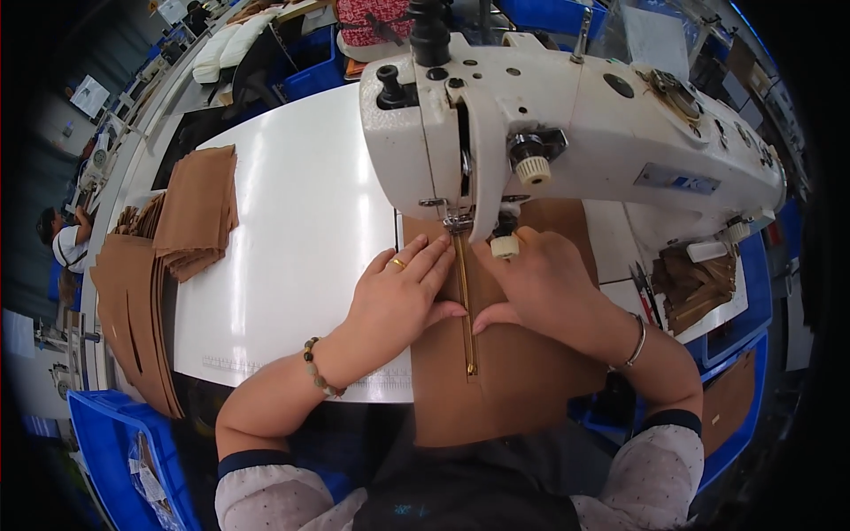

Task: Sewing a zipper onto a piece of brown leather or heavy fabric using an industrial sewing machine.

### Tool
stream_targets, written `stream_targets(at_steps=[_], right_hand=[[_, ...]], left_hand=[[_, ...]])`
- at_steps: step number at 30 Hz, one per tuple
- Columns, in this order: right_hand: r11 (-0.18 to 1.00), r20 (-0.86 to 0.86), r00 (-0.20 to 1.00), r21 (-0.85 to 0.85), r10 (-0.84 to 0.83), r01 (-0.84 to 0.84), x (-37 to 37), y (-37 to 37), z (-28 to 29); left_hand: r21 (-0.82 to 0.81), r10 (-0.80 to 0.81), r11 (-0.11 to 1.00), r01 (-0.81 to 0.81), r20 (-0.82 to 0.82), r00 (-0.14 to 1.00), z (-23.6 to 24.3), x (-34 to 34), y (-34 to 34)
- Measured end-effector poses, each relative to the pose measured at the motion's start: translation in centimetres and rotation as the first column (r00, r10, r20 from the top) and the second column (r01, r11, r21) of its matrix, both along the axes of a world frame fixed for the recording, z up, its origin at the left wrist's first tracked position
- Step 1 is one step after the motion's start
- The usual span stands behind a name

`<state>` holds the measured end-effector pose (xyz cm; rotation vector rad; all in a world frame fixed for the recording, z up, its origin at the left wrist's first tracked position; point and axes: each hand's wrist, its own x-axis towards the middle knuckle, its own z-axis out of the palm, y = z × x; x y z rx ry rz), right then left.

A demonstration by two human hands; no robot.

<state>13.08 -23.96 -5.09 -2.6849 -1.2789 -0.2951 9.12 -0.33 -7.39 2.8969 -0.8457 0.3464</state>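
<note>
A brown fabric panel lies under the needle area of a white sewing machine, its near part hanging over the table edge. A brass-coloured zipper runs lengthwise along the panel, with its metal end toward me. My left hand rests on the fabric left of the zipper, fingers stretched toward the presser foot and thumb out beside the zipper. To the zipper's right, my right hand presses on the panel with its thumb spread; a machine knob partly hides its fingertips. Neither hand grasps anything.
Stacked brown fabric pieces and a smaller pile sit on the white table at left. Scissors-like tools and brown scraps lie at right. Blue bins flank the table. Another person sits far left.
</note>
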Motion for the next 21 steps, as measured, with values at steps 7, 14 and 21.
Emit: stream_targets(at_steps=[7,14,21], right_hand=[[0.945,-0.273,0.909,-0.001,0.315,-0.328,-11.4,-0.4,0.2],[0.933,-0.470,0.823,0.307,0.318,-0.186,-12.0,-2.5,-2.3],[0.757,-0.790,0.384,0.592,0.478,0.275,-11.1,-3.8,-1.4]], left_hand=[[-0.265,0.010,0.964,-0.029,-0.073,0.997,0.3,-2.2,1.7],[-0.400,0.149,0.902,-0.164,-0.069,0.986,0.9,-8.7,4.3],[-0.394,-0.139,0.898,0.197,0.171,0.975,-0.4,-10.2,1.7]])
